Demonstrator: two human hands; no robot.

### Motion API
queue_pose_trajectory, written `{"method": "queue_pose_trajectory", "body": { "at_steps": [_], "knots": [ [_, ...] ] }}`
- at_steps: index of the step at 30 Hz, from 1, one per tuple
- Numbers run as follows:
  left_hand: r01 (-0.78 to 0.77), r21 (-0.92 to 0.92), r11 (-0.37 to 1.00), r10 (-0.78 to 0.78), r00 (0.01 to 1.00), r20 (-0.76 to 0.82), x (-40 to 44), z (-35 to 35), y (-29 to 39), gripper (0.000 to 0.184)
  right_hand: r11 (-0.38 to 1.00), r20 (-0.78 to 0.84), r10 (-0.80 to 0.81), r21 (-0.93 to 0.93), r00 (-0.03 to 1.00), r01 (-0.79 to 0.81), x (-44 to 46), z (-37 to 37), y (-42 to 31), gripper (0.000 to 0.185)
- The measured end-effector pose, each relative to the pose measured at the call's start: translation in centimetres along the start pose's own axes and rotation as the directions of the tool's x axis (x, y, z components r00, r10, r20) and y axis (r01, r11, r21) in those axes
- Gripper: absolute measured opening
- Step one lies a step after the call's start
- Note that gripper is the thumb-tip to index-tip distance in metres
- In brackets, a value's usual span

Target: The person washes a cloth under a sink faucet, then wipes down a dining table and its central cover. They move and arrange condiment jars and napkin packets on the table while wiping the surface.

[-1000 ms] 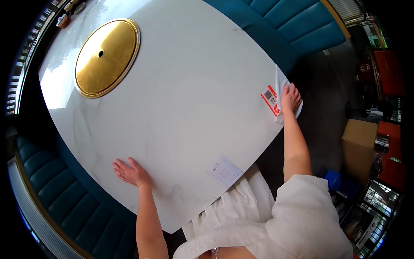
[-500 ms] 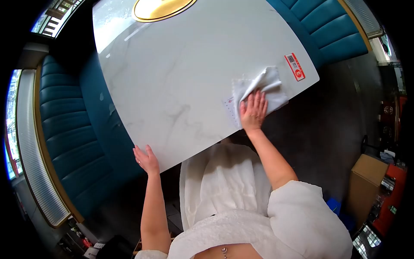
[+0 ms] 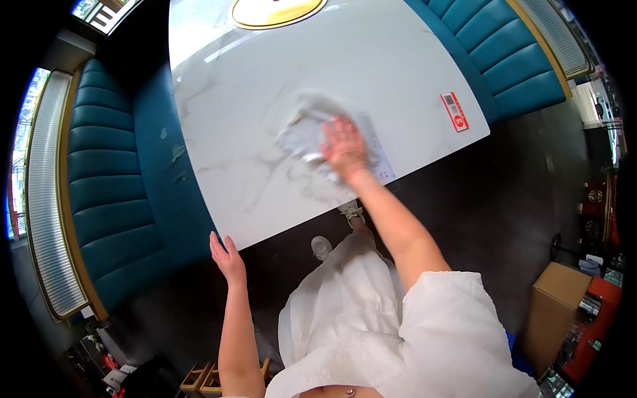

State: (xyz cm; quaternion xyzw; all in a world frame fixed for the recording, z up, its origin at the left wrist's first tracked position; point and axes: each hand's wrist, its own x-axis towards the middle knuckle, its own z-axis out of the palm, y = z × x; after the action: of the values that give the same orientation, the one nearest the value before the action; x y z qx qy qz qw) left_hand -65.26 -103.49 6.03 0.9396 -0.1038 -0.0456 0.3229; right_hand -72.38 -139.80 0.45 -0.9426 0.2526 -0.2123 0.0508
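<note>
A pale marble-patterned table (image 3: 265, 73) stands in front of me. Near its middle, my right hand (image 3: 346, 147) presses down on a crumpled white cloth (image 3: 304, 136), holding it under the fingers; both are blurred by motion. A whitish printed sheet (image 3: 385, 171) shows beside the cloth, close to the front edge, partly covered or smeared, so its kind is unclear. My left hand (image 3: 229, 260) is just at the near left corner of the table, fingers straight and thumb apart, with nothing in it. I cannot tell whether it touches the edge.
A red-and-white QR-code sticker (image 3: 454, 111) lies at the table's right corner. A golden round plate (image 3: 279, 12) is at the far side. Teal padded benches (image 3: 106, 166) flank both sides. A cardboard box (image 3: 557, 298) and a wooden stool (image 3: 206, 378) stand behind, on the floor.
My right hand has swept left across the table, taking the cloth with it from the right front edge toward the middle. My left hand stays near the left corner. The view has shifted slightly.
</note>
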Motion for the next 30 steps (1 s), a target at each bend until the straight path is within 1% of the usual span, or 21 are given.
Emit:
{"method": "queue_pose_trajectory", "body": {
  "at_steps": [1, 2, 3, 4, 6, 8, 9, 10, 12, 13, 15, 16, 17, 19, 20, 23, 24, 26, 27, 28, 30],
  "knots": [
    [-0.003, -0.013, 1.0, 0.003, 1.0, 0.007, -0.4, 0.6, 1.0, 0.052, 0.984, -0.001, 0.136, -0.113, 0.991, -0.135, -0.5, -1.7, 5.7, 0.052],
    [-0.064, 0.031, 0.997, 0.064, 0.998, -0.005, -0.9, 1.2, 1.9, 0.051, 0.937, -0.029, 0.276, -0.216, 0.961, -0.276, -2.0, -2.4, 10.9, 0.053],
    [-0.122, 0.078, 0.989, 0.124, 0.992, -0.012, -1.4, 1.8, 2.9, 0.05, 0.889, -0.053, 0.398, -0.226, 0.916, -0.399, -3.7, -4.1, 14.3, 0.055],
    [-0.121, 0.069, 0.99, 0.122, 0.993, -0.008, -1.7, 2.7, 4.3, 0.05, 0.843, -0.031, 0.485, -0.25, 0.874, -0.477, -5.5, -5.2, 16.7, 0.056],
    [-0.261, 0.075, 0.963, 0.259, 0.965, 0.032, -1.7, 5.0, 7.9, 0.049, 0.83, -0.041, 0.481, -0.3, 0.876, -0.47, -7.2, -6.6, 19.1, 0.056],
    [-0.345, 0.081, 0.935, 0.334, 0.935, 0.118, -1.7, 7.5, 11.9, 0.049, 0.805, -0.066, 0.469, -0.377, 0.881, -0.457, -7.0, -7.1, 21.5, 0.055],
    [-0.366, 0.101, 0.925, 0.349, 0.924, 0.158, -1.6, 8.8, 13.8, 0.05, 0.784, -0.094, 0.513, -0.353, 0.853, -0.51, -5.8, -6.8, 23.4, 0.056],
    [-0.39, 0.118, 0.913, 0.364, 0.911, 0.195, -1.4, 10.0, 15.4, 0.051, 0.78, -0.099, 0.52, -0.351, 0.849, -0.518, -4.2, -6.7, 24.7, 0.056],
    [-0.408, 0.155, 0.9, 0.371, 0.903, 0.218, -1.1, 12.7, 18.3, 0.052, 0.695, -0.075, 0.649, -0.347, 0.757, -0.63, 0.0, -5.9, 27.5, 0.056],
    [-0.414, 0.195, 0.889, 0.366, 0.899, 0.241, -1.1, 13.9, 19.5, 0.053, 0.732, -0.035, 0.623, -0.327, 0.781, -0.598, 2.4, -5.4, 28.6, 0.056],
    [-0.396, 0.25, 0.884, 0.332, 0.906, 0.262, -1.6, 16.6, 21.0, 0.054, 0.816, 0.021, 0.508, -0.333, 0.861, -0.473, 7.8, -3.1, 30.9, 0.057],
    [-0.384, 0.299, 0.873, 0.305, 0.911, 0.279, -2.0, 17.7, 21.5, 0.055, 0.868, 0.031, 0.411, -0.32, 0.911, -0.381, 10.4, -2.4, 31.6, 0.054],
    [-0.367, 0.31, 0.877, 0.278, 0.914, 0.297, -2.6, 18.4, 22.0, 0.055, 0.926, 0.007, 0.27, -0.276, 0.963, -0.258, 12.8, -1.3, 32.8, 0.053],
    [-0.289, 0.321, 0.902, 0.233, 0.951, 0.202, -3.2, 20.1, 23.4, 0.054, 0.959, 0.063, 0.2, -0.215, 0.978, -0.183, 17.0, -0.1, 34.9, 0.054],
    [-0.267, 0.335, 0.904, 0.209, 0.957, 0.199, -3.4, 20.7, 24.2, 0.054, 0.972, 0.062, 0.161, -0.181, 0.985, -0.147, 17.8, 0.0, 35.5, 0.053],
    [-0.245, 0.326, 0.913, 0.185, 0.961, 0.204, -4.6, 22.0, 26.9, 0.051, 0.991, 0.099, 0.042, -0.13, 0.994, -0.029, 14.8, -1.5, 34.9, 0.053],
    [-0.239, 0.327, 0.914, 0.18, 0.963, 0.2, -5.3, 22.4, 27.5, 0.051, 0.992, 0.12, -0.002, -0.127, 0.993, 0.018, 12.4, -3.0, 33.7, 0.053],
    [-0.275, 0.311, 0.91, 0.207, 0.95, 0.234, -6.0, 23.6, 29.4, 0.051, 0.988, 0.172, -0.13, -0.058, 0.977, 0.141, 6.6, -6.0, 31.4, 0.053],
    [-0.28, 0.307, 0.91, 0.221, 0.952, 0.212, -5.8, 24.0, 30.3, 0.051, 0.982, 0.211, -0.186, -0.002, 0.96, 0.191, 4.1, -7.7, 30.8, 0.053],
    [-0.293, 0.29, 0.911, 0.238, 0.948, 0.211, -6.1, 24.1, 31.0, 0.05, 0.97, 0.259, -0.245, 0.061, 0.934, 0.237, 1.6, -9.1, 30.6, 0.054],
    [-0.314, 0.258, 0.914, 0.262, 0.94, 0.217, -7.5, 23.9, 31.9, 0.048, 0.962, 0.267, -0.274, 0.081, 0.924, 0.262, -1.8, -11.4, 33.0, 0.054]
  ]
}}
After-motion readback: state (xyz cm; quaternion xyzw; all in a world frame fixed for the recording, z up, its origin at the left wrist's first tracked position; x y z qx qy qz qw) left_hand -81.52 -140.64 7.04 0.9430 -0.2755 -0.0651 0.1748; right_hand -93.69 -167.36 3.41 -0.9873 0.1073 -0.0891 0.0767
